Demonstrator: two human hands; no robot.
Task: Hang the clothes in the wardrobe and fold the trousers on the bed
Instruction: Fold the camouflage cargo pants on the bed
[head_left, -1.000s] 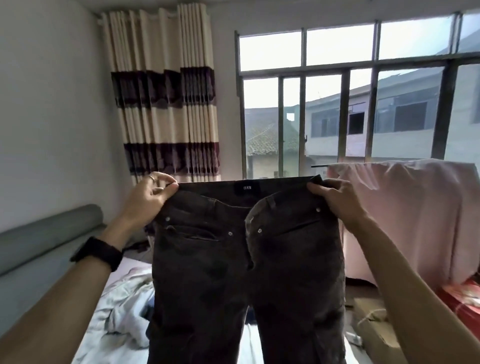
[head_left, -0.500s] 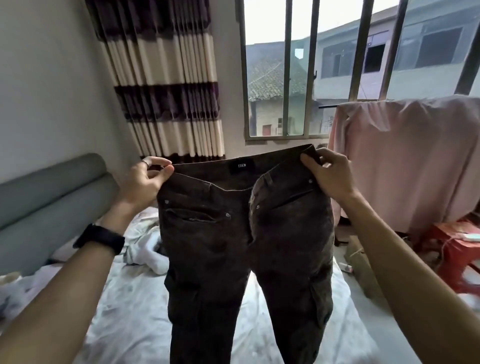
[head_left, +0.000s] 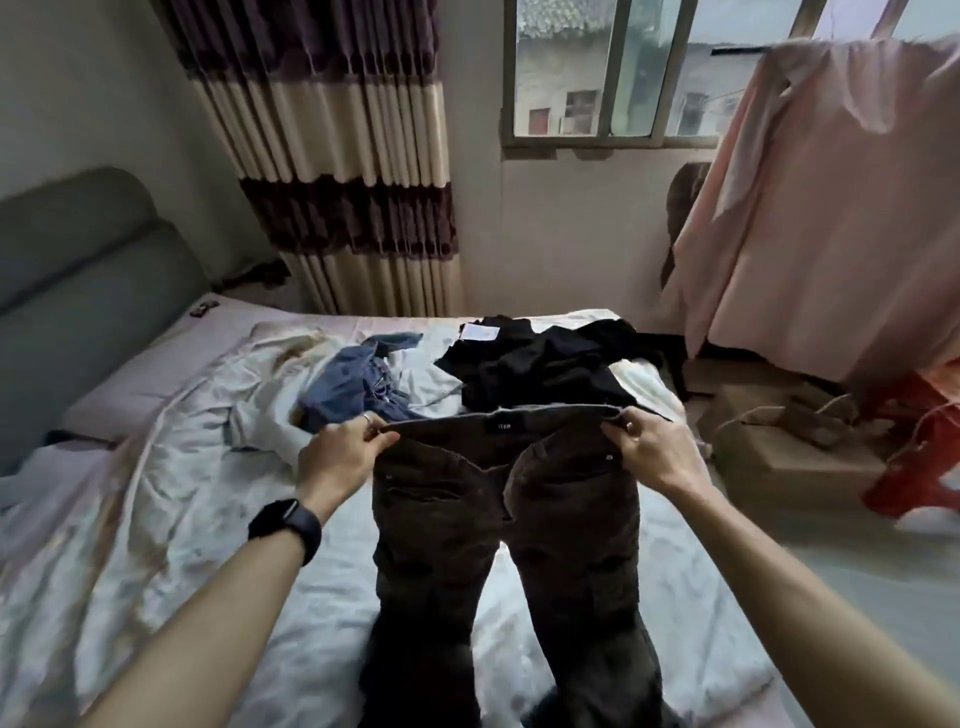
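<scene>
Head view: left hand (head_left: 340, 452) and right hand (head_left: 649, 449) pinch the dark trousers' (head_left: 509, 545) waistband (legs trailing near) over the bed (head_left: 171, 519).

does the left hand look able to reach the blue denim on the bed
Likely yes: the blue denim lies just beyond the left hand, nothing between, though that hand grips the waistband of the dark trousers.

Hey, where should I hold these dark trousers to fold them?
At the two outer ends of the waistband, from above, where the left hand and right hand pinch it. The dark trousers lie front-up, legs side by side on the bed, so one end could swing onto the other.
</scene>
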